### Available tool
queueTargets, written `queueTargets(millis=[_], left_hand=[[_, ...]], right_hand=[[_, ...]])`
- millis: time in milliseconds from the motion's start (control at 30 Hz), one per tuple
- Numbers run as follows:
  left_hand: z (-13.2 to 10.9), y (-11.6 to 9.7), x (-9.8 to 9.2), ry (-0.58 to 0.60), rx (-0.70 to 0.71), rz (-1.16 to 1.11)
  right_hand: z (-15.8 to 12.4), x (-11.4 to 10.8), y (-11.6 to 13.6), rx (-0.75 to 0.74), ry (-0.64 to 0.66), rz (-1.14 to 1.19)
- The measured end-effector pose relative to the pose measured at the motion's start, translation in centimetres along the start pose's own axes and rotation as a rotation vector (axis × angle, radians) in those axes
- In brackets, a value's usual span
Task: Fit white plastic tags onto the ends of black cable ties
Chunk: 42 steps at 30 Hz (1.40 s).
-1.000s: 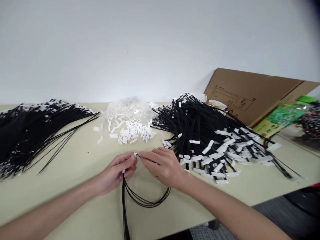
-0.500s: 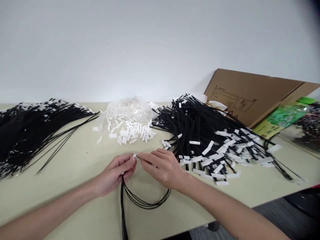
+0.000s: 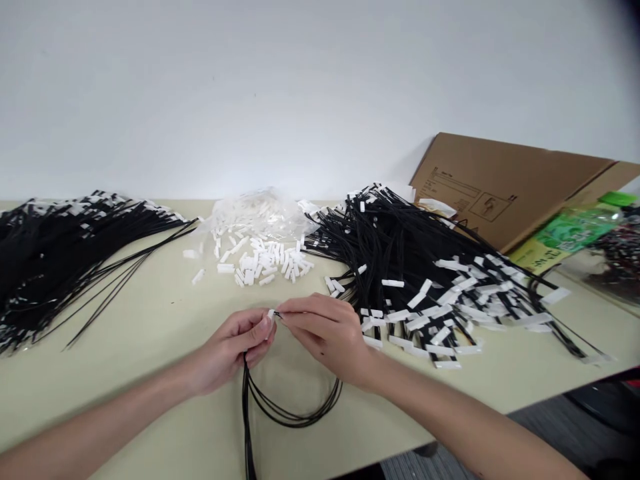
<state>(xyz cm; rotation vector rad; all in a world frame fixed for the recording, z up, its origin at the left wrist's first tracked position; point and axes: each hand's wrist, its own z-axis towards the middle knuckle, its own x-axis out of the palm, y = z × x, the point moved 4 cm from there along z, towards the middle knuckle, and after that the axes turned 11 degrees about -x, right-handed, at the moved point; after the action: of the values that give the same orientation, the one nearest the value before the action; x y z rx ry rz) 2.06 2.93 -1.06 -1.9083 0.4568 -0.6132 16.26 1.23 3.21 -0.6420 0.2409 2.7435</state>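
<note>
Over the front middle of the table, my left hand [image 3: 250, 343] is closed, pinching a small white plastic connector [image 3: 271, 314] between thumb and fingers. My right hand [image 3: 327, 333] is closed too, its fingertips gripping the end of a thin black wire at the connector's right side. Whether the wire tip sits inside the connector is too small to tell. Several black wires [image 3: 305, 421] loop from under my right hand to my left, and a bundle of them hangs down from my left palm past the table's front.
White connectors [image 3: 260, 263] lie loose before a clear plastic bag [image 3: 257, 213]. Black wires [image 3: 50, 267] are heaped at the left. Wires with white connectors [image 3: 395, 247] form another heap at the right. Beyond it lean a cardboard box [image 3: 490, 187] and a green-yellow package [image 3: 560, 237].
My right hand's fingers have straightened and shifted slightly at the wire end beside the connector. My left hand keeps its hold; the view has tilted a little.
</note>
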Motion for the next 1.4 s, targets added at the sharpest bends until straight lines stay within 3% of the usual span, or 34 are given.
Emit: queueTargets(millis=[133, 433, 733, 967, 1400], left_hand=[[0.03, 0.09, -0.05, 0.018, 0.030, 0.028], [-0.14, 0.29, -0.07, 0.033, 0.085, 0.142], [0.05, 0.28, -0.03, 0.044, 0.057, 0.140], [0.04, 0.49, -0.18, 0.052, 0.033, 0.135], [0.30, 0.52, -0.40, 0.017, 0.045, 0.139]], right_hand=[[0.27, 0.07, 0.16, 0.069, 0.008, 0.047], [0.17, -0.45, 0.80, -0.091, 0.139, -0.069], [-0.09, -0.33, 0.80, 0.062, 0.075, 0.067], [-0.33, -0.17, 0.72, 0.056, 0.111, 0.105], [-0.43, -0.09, 0.49, 0.099, 0.064, 0.101]])
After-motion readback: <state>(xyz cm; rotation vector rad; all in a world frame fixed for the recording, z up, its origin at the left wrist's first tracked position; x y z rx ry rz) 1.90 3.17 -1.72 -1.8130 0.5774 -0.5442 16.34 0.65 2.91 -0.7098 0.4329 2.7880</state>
